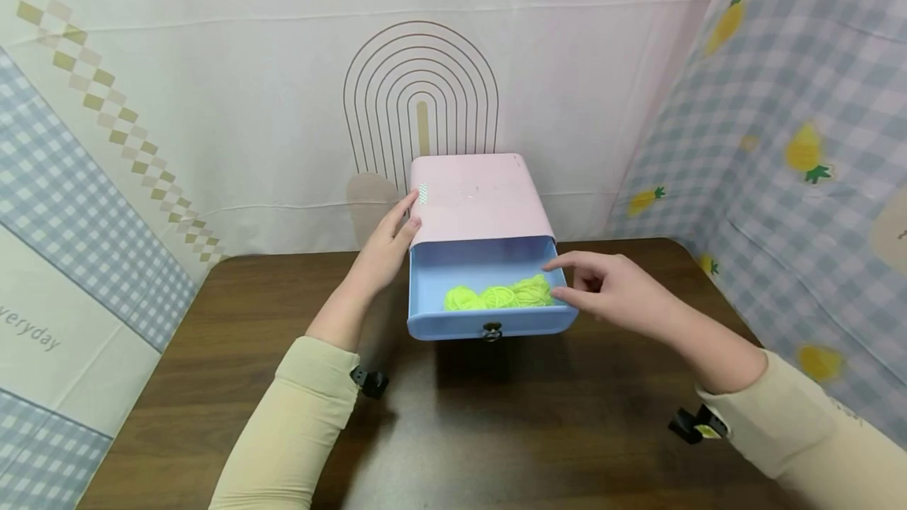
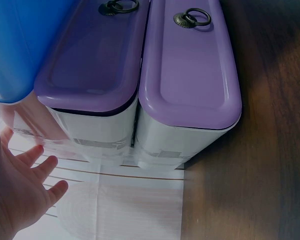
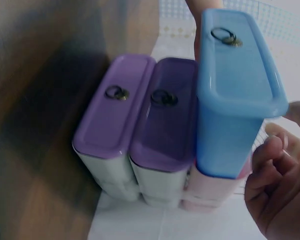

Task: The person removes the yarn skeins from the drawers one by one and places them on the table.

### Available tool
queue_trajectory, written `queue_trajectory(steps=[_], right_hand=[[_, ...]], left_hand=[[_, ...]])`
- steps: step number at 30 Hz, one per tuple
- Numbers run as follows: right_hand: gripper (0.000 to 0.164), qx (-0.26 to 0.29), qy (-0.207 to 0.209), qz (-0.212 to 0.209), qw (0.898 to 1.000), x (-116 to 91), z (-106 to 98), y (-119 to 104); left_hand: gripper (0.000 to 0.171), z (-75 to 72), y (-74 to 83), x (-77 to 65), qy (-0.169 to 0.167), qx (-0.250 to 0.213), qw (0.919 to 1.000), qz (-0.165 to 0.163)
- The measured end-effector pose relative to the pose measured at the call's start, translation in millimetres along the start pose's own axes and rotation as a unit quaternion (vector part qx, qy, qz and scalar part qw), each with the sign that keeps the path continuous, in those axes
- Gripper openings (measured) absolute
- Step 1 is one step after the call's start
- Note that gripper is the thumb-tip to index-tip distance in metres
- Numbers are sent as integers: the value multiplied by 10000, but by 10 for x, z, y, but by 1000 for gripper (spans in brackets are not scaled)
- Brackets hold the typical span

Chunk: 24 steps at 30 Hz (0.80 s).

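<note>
A blue drawer (image 1: 460, 262) stands pulled out from its pink casing (image 1: 478, 199) and has a dark ring pull (image 1: 492, 330) on its front. Bright yellow-green yarn (image 1: 499, 296) lies in it along the front wall. My left hand (image 1: 386, 246) rests its fingertips against the left side of the casing, fingers extended. At the drawer's right rim is my right hand (image 1: 620, 290), its index finger and thumb apart and overlapping the side wall. In the right wrist view its other fingers (image 3: 270, 150) are loosely bent beside the drawer, with nothing seen between them.
Two purple drawers with ring pulls, one nearer (image 2: 190, 75) and one in the middle (image 2: 95, 60), sit closed under the blue one. All stand at the back of a dark wooden table (image 1: 496, 431). Patterned cloth (image 1: 248, 101) hangs behind and at both sides.
</note>
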State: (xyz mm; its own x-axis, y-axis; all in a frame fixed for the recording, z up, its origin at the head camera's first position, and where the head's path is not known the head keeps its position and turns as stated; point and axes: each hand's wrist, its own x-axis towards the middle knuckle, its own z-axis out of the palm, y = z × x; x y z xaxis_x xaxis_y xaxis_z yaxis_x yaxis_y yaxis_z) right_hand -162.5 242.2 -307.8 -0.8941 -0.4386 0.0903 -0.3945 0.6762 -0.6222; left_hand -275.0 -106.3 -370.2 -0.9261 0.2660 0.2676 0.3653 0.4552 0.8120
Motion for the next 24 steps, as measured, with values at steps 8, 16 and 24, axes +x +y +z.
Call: queue_trajectory(steps=[8,16,24], right_hand=[[43,-726,-988,88,9924,212,-131,17],[49,-1499,-1728,-121,9734,386,-232,-161],[45,-1959,-2266,-166,9539,526,-236,-273]], left_hand=[[62,6,-16,11,-34,1,10000,12],[61,-10,5,7,-8,-12,10000,0],[62,-7,1,5,-14,0,10000,-37]])
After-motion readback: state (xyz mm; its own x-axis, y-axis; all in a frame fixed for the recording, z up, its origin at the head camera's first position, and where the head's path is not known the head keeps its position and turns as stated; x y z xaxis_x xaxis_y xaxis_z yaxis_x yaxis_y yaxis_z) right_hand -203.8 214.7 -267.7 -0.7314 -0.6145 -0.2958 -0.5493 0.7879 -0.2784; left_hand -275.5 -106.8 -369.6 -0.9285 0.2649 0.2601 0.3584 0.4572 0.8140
